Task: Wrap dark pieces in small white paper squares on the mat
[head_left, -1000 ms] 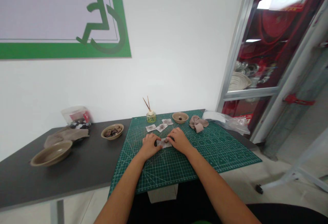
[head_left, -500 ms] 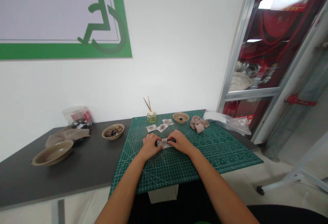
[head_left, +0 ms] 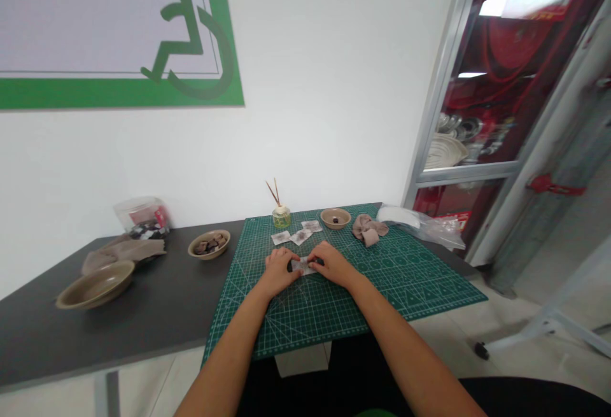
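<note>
Both my hands rest on the green cutting mat, pressed together over a small white wrapper. My left hand pinches its left end with curled fingers. My right hand pinches its right end, and something dark shows at the fingertips. Three similar small wrappers lie on the mat just beyond my hands.
A reed diffuser bottle, a small bowl with a dark piece, and a beige cloth stand at the mat's far edge. On the grey table to the left are a bowl of pieces, a larger bowl, a plastic jar. A plastic bag lies at the right.
My hands have drawn slightly closer together over the wrapper, which now looks more folded and narrower. Everything else stays where it was.
</note>
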{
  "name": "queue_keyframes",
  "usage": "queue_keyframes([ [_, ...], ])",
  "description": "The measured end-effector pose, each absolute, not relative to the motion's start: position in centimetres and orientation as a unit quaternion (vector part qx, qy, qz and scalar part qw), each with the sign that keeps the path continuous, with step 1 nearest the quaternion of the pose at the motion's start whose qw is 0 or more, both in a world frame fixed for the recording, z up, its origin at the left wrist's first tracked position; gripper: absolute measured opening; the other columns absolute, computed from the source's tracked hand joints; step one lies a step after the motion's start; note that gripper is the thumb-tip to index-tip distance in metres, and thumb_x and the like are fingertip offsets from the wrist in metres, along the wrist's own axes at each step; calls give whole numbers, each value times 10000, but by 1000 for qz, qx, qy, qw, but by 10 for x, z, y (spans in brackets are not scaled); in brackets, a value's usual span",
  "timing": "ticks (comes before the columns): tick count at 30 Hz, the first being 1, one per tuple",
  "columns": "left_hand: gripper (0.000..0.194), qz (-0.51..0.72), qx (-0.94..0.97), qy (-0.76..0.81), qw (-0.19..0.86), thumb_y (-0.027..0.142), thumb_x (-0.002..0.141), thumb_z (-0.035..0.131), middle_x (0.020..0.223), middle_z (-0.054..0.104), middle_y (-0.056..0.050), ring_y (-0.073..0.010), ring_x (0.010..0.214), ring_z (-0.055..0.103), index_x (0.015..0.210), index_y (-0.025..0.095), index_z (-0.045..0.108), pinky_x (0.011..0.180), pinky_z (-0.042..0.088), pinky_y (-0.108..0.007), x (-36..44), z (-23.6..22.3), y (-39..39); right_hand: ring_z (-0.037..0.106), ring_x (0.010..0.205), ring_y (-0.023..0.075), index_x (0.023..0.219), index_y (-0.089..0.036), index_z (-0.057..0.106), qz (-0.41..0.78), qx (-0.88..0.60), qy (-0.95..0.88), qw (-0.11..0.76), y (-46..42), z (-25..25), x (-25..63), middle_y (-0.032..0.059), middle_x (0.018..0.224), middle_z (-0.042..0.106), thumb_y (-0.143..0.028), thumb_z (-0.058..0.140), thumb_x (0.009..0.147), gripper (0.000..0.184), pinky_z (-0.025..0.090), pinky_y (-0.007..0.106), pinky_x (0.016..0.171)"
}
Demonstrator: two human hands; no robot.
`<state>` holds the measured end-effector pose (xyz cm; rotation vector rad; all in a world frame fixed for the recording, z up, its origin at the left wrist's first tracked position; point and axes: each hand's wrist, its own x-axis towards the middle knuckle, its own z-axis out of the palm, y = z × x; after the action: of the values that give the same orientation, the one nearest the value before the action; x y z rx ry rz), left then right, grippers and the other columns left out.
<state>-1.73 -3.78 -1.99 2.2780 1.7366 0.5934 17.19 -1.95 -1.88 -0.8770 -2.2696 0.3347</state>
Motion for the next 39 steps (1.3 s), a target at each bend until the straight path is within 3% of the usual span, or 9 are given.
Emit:
queue_keyframes([
  [19,250,208,779,582,108,311,744,591,1077,571,-24,-237,1065,451,981,238,620,880,328,-379,-18,-19,-39,525,813,181,769,-165,635,121,-346,-863,347,-18,-21,174,31,764,624,-67,640,728,106,417,314,760],
  [27,254,198,776,589,107,330,748,591,1080,570,-25,-231,1064,450,984,241,617,876,327,-374,-17,-19,-38,517,838,182,917,-182,681,101,-305,-892,317,-15,-23,172,43,811,644,-109,623,780,165,407,328,803],
  [39,246,200,777,588,107,329,746,594,1073,571,-23,-232,1061,452,976,247,620,879,323,-379,-17,-19,-39,527,832,179,856,-189,682,99,-291,-893,328,-15,-23,172,38,807,650,-85,624,767,148,407,328,800],
])
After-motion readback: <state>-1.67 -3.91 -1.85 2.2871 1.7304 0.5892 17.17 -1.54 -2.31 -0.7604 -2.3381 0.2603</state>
